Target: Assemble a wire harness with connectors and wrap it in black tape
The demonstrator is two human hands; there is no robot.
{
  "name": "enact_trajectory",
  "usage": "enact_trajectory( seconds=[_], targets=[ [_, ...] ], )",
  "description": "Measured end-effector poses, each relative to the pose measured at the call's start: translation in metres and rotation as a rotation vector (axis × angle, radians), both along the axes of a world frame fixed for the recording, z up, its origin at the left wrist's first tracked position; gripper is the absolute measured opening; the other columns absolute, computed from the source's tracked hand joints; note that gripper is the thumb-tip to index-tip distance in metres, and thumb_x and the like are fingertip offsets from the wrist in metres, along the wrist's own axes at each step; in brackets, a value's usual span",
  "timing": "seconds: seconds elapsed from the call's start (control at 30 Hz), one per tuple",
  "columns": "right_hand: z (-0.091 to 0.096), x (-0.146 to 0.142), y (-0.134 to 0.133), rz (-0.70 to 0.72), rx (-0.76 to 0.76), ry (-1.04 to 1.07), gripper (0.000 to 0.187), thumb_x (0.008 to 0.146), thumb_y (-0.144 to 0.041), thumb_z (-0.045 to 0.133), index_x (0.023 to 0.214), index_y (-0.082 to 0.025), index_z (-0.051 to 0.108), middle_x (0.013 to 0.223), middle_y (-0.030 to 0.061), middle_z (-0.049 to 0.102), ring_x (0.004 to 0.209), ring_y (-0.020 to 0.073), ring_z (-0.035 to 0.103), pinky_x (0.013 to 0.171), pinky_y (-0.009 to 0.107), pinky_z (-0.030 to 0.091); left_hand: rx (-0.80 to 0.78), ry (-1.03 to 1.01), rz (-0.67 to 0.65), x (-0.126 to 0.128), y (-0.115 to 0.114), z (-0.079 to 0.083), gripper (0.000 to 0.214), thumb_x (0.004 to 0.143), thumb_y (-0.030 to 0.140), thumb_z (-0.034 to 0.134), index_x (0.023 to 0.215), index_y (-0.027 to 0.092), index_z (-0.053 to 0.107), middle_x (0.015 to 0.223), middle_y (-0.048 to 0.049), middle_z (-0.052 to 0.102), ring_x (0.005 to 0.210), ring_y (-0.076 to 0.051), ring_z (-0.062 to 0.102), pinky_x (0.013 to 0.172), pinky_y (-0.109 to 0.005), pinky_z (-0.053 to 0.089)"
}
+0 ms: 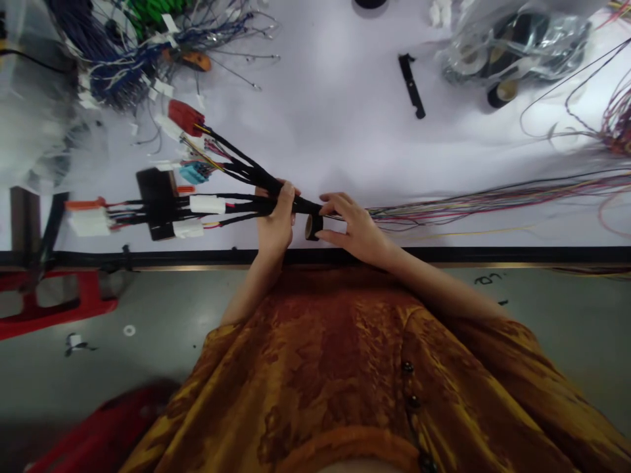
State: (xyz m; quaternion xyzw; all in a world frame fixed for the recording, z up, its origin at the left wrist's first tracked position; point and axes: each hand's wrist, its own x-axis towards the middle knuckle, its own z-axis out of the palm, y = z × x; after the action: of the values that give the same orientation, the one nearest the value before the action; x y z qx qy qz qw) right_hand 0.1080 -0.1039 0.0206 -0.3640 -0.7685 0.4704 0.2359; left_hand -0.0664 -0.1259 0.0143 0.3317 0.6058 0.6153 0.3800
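My left hand (277,213) is wrapped around a wire harness (259,176) whose branches are covered in black tape. Left of that hand, the branches fan out to a red connector (185,118), a blue connector (194,173) and several white ones. A small roll of black tape (314,227) sits against the underside of the bundle. Curved around this roll, my right hand (357,226) has its thumb at the roll's right side and its fingertips at the bundle above. Loose, untaped wires (444,209) run out to the right beneath that hand.
Blue wires (123,72) with a green bunch (152,13) lie at the back left, beside an orange-handled tool (196,61). A black tool (412,85) and a plastic bag (522,43) lie farther right. The table's dark front edge (468,255) runs before me.
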Motion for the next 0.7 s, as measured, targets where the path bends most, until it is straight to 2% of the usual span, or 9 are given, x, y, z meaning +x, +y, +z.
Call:
enact_trajectory(
  seconds=[0.1, 0.2, 0.33, 0.43, 0.5, 0.6, 0.7],
  targets=[
    [-0.009, -0.018, 0.01, -0.123, -0.083, -0.149, 0.049, 0.082, -0.027, 0.069, 0.125, -0.021, 0.048, 0.121, 0.0111, 0.063, 0.102, 0.0245, 0.064, 0.092, 0.041, 0.053, -0.012, 0.004, -0.016, 0.005, -0.001, 0.001, 0.026, 0.089, 0.044, 0.071, 0.093, 0.025, 0.054, 0.077, 0.0022, 0.063, 0.05, -0.006, 0.047, 0.041, -0.021, 0.035],
    [-0.016, -0.035, 0.02, -0.232, -0.101, -0.23, 0.066, 0.082, -0.021, 0.063, 0.142, -0.02, 0.036, 0.121, 0.0134, 0.065, 0.099, 0.0261, 0.066, 0.09, 0.043, 0.053, 0.011, -0.03, -0.015, 0.009, 0.002, -0.004, 0.026, 0.091, 0.046, 0.067, 0.093, 0.025, 0.053, 0.078, 0.0027, 0.061, 0.05, -0.006, 0.046, 0.041, -0.022, 0.034],
    [-0.021, -0.038, 0.026, -0.251, -0.145, -0.122, 0.074, 0.084, -0.021, 0.059, 0.15, -0.019, 0.027, 0.12, 0.0136, 0.066, 0.095, 0.0244, 0.068, 0.089, 0.041, 0.055, 0.007, -0.079, -0.116, 0.012, 0.009, -0.016, 0.033, 0.084, 0.045, 0.075, 0.095, 0.025, 0.053, 0.081, 0.0033, 0.06, 0.051, -0.006, 0.048, 0.042, -0.022, 0.035],
    [-0.018, -0.025, 0.036, -0.115, -0.232, 0.028, 0.084, 0.082, -0.026, 0.064, 0.156, -0.021, 0.022, 0.124, 0.0117, 0.064, 0.087, 0.0182, 0.068, 0.082, 0.035, 0.057, -0.044, -0.064, -0.173, 0.013, 0.013, -0.025, 0.038, 0.077, 0.04, 0.081, 0.098, 0.023, 0.054, 0.081, 0.0026, 0.06, 0.065, -0.01, 0.06, 0.054, -0.022, 0.047],
    [-0.014, -0.013, 0.05, 0.04, -0.256, 0.027, 0.086, 0.078, -0.027, 0.069, 0.155, -0.023, 0.031, 0.126, 0.0107, 0.064, 0.087, 0.0171, 0.067, 0.08, 0.033, 0.057, -0.068, -0.047, -0.194, 0.012, 0.017, -0.03, 0.036, 0.076, 0.036, 0.08, 0.095, 0.021, 0.055, 0.081, 0.0017, 0.06, 0.072, -0.012, 0.063, 0.063, -0.024, 0.052],
    [-0.006, -0.001, 0.083, 0.256, -0.223, -0.116, 0.068, 0.073, -0.026, 0.075, 0.139, -0.025, 0.057, 0.121, 0.0074, 0.068, 0.089, 0.019, 0.066, 0.082, 0.034, 0.055, -0.074, -0.034, -0.26, 0.007, 0.021, -0.036, 0.029, 0.074, 0.03, 0.079, 0.087, 0.02, 0.055, 0.079, 0.0018, 0.06, 0.073, -0.011, 0.062, 0.066, -0.024, 0.053],
    [-0.001, -0.004, 0.114, 0.407, -0.178, -0.285, 0.046, 0.071, -0.025, 0.079, 0.117, -0.023, 0.073, 0.104, 0.0048, 0.072, 0.088, 0.0206, 0.065, 0.081, 0.035, 0.052, -0.078, -0.042, -0.307, 0.002, 0.024, -0.042, 0.027, 0.074, 0.028, 0.079, 0.084, 0.02, 0.055, 0.074, 0.003, 0.059, 0.067, -0.01, 0.06, 0.062, -0.022, 0.052]
  ],
)
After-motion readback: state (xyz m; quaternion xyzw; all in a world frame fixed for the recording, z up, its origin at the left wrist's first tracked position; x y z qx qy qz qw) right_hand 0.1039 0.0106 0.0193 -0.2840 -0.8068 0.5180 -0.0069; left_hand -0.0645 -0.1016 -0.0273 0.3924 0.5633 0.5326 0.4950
